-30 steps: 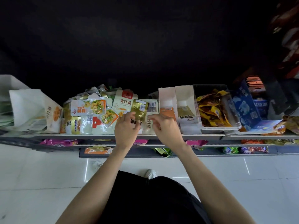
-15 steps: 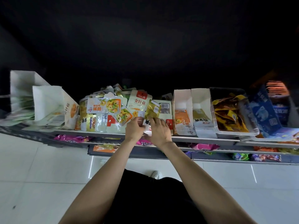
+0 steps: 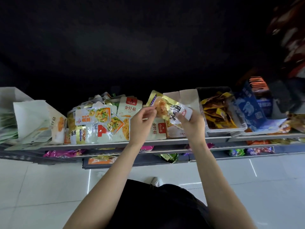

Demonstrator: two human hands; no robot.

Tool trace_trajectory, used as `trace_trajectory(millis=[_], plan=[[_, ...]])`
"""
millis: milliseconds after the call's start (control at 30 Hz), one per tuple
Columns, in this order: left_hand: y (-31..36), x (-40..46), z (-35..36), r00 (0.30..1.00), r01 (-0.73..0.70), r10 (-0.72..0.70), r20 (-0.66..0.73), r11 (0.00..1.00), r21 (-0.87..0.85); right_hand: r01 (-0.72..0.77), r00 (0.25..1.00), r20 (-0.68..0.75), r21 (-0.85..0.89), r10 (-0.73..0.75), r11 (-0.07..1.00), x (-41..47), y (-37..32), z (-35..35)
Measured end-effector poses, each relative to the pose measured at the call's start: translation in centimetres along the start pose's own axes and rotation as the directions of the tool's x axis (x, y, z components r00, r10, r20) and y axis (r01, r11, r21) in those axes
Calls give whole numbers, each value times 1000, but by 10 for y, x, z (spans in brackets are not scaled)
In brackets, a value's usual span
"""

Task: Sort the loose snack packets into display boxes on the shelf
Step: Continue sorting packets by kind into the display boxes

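A heap of loose snack packets (image 3: 99, 121) lies on the top shelf (image 3: 165, 140), left of centre. Both my hands hold a gold and clear snack packet (image 3: 166, 106) lifted above the heap. My left hand (image 3: 142, 123) pinches its left edge. My right hand (image 3: 191, 124) grips its right end, where the white label is. Behind the packet stand two white cardboard display boxes (image 3: 186, 100). A clear plastic bin (image 3: 221, 113) with yellow and brown packets sits to their right.
White paper bags (image 3: 33, 119) stand at the shelf's left end. A blue carton (image 3: 250, 108) stands at the right. Lower shelves (image 3: 115, 152) hold purple, orange and green packets. White tiled floor (image 3: 41, 187) lies below, with my shoe (image 3: 156, 181) on it.
Both hands have lifted a gold packet up off the heap and turned it between them. The camera has shifted a little.
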State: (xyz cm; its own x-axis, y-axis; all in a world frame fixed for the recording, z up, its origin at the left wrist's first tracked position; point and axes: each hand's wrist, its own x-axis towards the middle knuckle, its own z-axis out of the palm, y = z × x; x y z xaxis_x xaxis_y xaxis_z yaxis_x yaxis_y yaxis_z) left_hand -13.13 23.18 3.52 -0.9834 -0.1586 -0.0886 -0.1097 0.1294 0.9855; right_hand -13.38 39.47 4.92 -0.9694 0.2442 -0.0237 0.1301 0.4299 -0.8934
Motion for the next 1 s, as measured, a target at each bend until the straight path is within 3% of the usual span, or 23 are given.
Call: trace_trajectory(millis=[100, 167, 233, 300, 400, 500, 600, 700, 733, 800, 900, 1000], plan=[[-14, 7, 11, 1000, -1, 3, -16, 992, 126, -239, 970, 32, 324, 241, 915, 1, 5, -37], [-25, 12, 20, 999, 13, -22, 36, 970, 244, -272, 954, -11, 382, 299, 883, -1, 14, -56], [-33, 16, 30, 994, 9, -45, 102, 944, 331, -223, 952, -156, 233, 263, 947, 0, 26, -71], [-34, 19, 42, 983, 0, -76, 167, 911, 413, -140, 949, -294, -80, 111, 987, 1, 34, -82], [-34, 22, 57, 970, -36, -95, 223, 852, 522, 23, 926, -326, -451, -189, 892, 6, 36, -91], [-37, 26, 61, 976, -32, -90, 200, 844, 536, 248, 908, -120, -616, -401, 747, 20, 35, -85], [-43, 27, 62, 983, -9, -85, 161, 863, 505, 374, 884, 126, -770, -450, 517, 35, 34, -63], [-47, 25, 63, 986, -22, -63, 151, 863, 505, 480, 867, 414, -842, -278, 244, 43, 38, -41], [-47, 24, 63, 986, -31, -56, 160, 868, 496, 494, 868, 463, -843, -178, 214, 44, 40, -37], [-47, 22, 61, 981, -42, -53, 188, 884, 466, 467, 882, 469, -856, -46, 223, 44, 42, -34], [-49, 20, 47, 976, -69, -35, 217, 888, 455, 430, 894, 449, -860, 7, 274, 35, 43, -36], [-68, 21, 11, 984, -152, 63, 166, 786, 599, 357, 934, 310, -780, -178, 514, 15, 32, -28]])
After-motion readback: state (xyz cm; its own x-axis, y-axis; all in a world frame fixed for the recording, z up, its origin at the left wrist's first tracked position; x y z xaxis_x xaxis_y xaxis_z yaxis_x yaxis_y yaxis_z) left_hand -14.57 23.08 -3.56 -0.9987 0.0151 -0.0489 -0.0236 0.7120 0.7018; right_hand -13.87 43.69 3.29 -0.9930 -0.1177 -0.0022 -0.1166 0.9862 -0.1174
